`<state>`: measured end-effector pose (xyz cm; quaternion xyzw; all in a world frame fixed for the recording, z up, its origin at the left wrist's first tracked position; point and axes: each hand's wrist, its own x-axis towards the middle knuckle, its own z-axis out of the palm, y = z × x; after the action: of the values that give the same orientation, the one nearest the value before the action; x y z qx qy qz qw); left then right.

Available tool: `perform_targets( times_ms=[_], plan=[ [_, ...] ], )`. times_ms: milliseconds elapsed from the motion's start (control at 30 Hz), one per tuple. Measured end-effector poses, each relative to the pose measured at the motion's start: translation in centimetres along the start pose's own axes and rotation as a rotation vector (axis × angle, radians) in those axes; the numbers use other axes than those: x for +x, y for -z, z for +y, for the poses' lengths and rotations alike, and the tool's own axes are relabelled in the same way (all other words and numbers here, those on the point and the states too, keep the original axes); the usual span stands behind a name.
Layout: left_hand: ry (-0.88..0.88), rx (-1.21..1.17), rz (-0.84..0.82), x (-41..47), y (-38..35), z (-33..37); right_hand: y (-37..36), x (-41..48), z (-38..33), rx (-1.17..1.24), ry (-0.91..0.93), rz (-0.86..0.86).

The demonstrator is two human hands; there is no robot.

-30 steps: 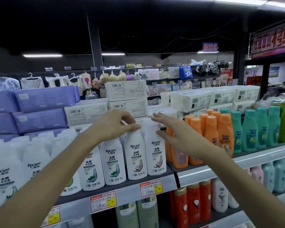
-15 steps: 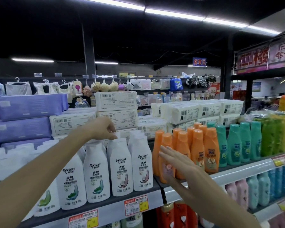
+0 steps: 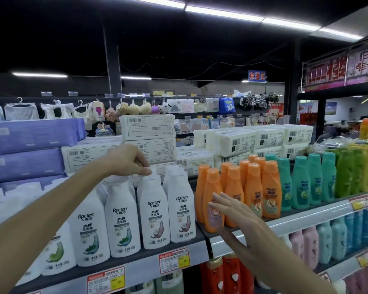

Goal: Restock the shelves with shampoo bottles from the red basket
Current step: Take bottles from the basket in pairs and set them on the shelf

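White Racien shampoo bottles [image 3: 155, 211] stand in rows on the upper shelf [image 3: 136, 258]. My left hand [image 3: 126, 161] hovers at their caps with curled fingers, the thumb tip touching the cap of the third front bottle; whether it grips a cap is hidden. To the right stand orange bottles [image 3: 253, 187]. My right hand [image 3: 232, 211] is flat with straight fingers, its fingertips against the front left orange bottle [image 3: 211, 187]. The red basket is out of view.
Teal bottles [image 3: 300, 181] and green bottles [image 3: 348, 172] continue the row to the right. White tissue packs [image 3: 149, 128] and purple packs [image 3: 30, 134] are stacked behind. Lower shelves hold red, pink and blue bottles. Yellow price tags [image 3: 173, 261] line the shelf edge.
My right hand dropped from the white bottle caps down and right to the front orange bottle. My left hand moved slightly left along the white caps. The view shifted right.
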<state>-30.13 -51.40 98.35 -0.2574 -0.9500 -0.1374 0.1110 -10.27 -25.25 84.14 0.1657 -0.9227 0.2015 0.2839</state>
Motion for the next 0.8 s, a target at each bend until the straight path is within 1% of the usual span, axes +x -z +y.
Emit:
perform_targets(
  times_ms=[100, 267, 400, 467, 533, 633, 700, 800],
  plan=[
    [-0.026, -0.01, -0.025, -0.5, -0.1, 0.4, -0.3, 0.0, 0.1, 0.009, 0.014, 0.0],
    [-0.045, -0.027, -0.03, -0.8, -0.4, 0.4, -0.6, -0.1, 0.8, 0.033, 0.035, 0.057],
    [-0.044, -0.063, -0.028, -0.8, -0.5, 0.5, -1.0, 1.4, 2.8, 0.004, 0.034, 0.02],
    [-0.045, -0.066, -0.031, -0.8, -0.5, 0.5, -1.8, 1.3, 3.5, -0.013, 0.033, 0.083],
    [-0.052, -0.076, -0.039, -0.9, -0.5, 0.5, -2.3, 1.1, 3.7, 0.003, 0.02, 0.106],
    [-0.054, -0.12, -0.076, -1.1, -0.2, 0.6, -2.4, 1.5, 4.5, -0.006, -0.007, 0.038],
    [-0.02, -0.173, -0.095, -1.3, 0.1, 0.4, -2.3, 2.0, 4.6, -0.002, -0.024, -0.001],
    [0.01, -0.215, -0.103, -1.6, 0.6, 0.0, -2.4, 2.9, 4.5, -0.038, 0.002, -0.036]
  ],
)
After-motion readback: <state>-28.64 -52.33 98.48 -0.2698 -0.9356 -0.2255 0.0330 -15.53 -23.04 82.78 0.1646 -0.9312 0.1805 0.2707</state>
